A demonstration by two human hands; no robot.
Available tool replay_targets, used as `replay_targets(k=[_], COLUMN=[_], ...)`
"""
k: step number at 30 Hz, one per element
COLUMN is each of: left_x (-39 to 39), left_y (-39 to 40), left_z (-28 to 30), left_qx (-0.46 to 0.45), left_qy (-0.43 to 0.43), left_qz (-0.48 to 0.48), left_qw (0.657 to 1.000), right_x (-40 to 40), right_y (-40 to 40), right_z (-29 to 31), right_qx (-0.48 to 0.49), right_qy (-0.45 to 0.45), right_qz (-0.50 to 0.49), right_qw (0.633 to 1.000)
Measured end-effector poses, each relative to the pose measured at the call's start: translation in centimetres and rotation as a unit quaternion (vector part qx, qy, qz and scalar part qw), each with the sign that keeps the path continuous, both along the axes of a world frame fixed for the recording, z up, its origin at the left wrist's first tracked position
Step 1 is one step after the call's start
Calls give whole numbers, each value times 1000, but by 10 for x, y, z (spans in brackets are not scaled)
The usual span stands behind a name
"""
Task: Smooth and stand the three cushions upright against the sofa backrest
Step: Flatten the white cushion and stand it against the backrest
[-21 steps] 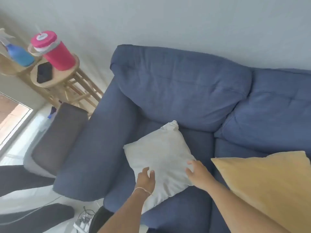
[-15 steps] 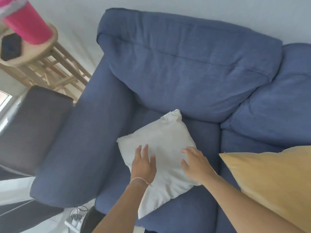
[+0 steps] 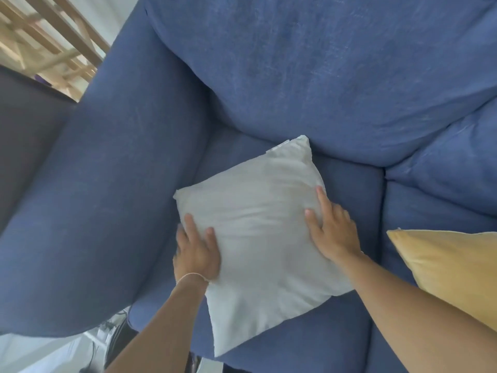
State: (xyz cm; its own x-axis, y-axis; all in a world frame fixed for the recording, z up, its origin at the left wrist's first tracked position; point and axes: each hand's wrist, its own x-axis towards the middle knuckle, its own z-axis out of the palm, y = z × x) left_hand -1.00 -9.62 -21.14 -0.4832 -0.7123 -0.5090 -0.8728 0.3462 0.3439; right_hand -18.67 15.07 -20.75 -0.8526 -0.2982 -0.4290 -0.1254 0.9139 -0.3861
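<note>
A white cushion (image 3: 258, 227) lies flat on the blue sofa's seat (image 3: 347, 181), turned like a diamond, its far corner close to the backrest (image 3: 309, 76). My left hand (image 3: 196, 251) grips its left edge, fingers on top and thumb hidden at the side. My right hand (image 3: 332, 230) presses flat on its right edge with fingers spread. A yellow cushion (image 3: 451, 267) lies on the seat at the right, partly cut off by the frame. A third cushion is not in view.
The sofa's wide blue armrest (image 3: 107, 197) runs along the left. Beyond it stand a dark grey chair (image 3: 24, 130) and a wooden stool frame (image 3: 51, 36). White floor (image 3: 48, 351) and cables show at the bottom left.
The view has closed in on the sofa. My hands have slid apart from the cushion's near middle to its left and right edges, the left now gripping the side.
</note>
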Motion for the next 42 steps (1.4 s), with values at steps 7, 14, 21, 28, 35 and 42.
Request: replay_targets(k=[7,14,21,28,35,42], left_x=[-50,-90,-97,-116,-146,-162], left_y=[23,33,87,86,91,44], left_z=[50,37,18,25,49,0], left_qx=[65,-29,-115,-125,-137,-79], left_qy=[239,141,123,101,144,45], left_qz=[91,5,-396,-377,-358,-392], left_qw=[964,990,902,912,913,915], right_x=[16,39,28,7,-22,-45], right_y=[11,50,16,15,3,-22], right_z=[30,27,13,15,22,-1], right_qx=[-220,-102,-6,-16,-53,48], right_qy=[-21,75,156,149,165,57], right_qz=[-178,-322,92,64,59,124], right_qw=[959,938,983,987,983,989])
